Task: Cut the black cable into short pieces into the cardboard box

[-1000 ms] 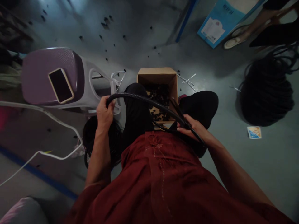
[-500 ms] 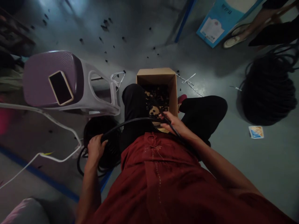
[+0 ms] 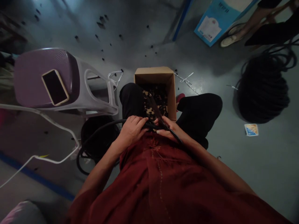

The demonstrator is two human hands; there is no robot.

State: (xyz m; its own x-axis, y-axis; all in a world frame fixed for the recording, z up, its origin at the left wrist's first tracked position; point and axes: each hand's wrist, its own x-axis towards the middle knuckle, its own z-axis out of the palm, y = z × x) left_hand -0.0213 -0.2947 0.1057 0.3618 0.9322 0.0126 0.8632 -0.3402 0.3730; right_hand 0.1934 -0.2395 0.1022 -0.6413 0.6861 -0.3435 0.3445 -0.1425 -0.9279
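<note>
My left hand (image 3: 133,130) is closed around a black cable (image 3: 102,126), close to my lap. The cable arcs from the left and runs between both hands toward the box. My right hand (image 3: 170,127) is closed on a long, dark, blade-like tool (image 3: 155,107) that slants across the box opening; its exact kind is too dark to tell. The right fingertips are at the cable's end, beside the left hand. Below both hands, between my knees, stands an open cardboard box (image 3: 172,96) holding many small black pieces.
A purple-topped stool (image 3: 30,77) with a phone (image 3: 55,87) on it stands at left. Beneath it is a dark cable coil (image 3: 99,137). A large black coil (image 3: 263,90) lies at right, near a small card (image 3: 251,129). A blue box (image 3: 210,28) stands by another person's foot.
My left hand has moved right along the cable, from the coil to beside my right hand. The right hand has shifted slightly down, and the dark tool now shows more clearly over the box.
</note>
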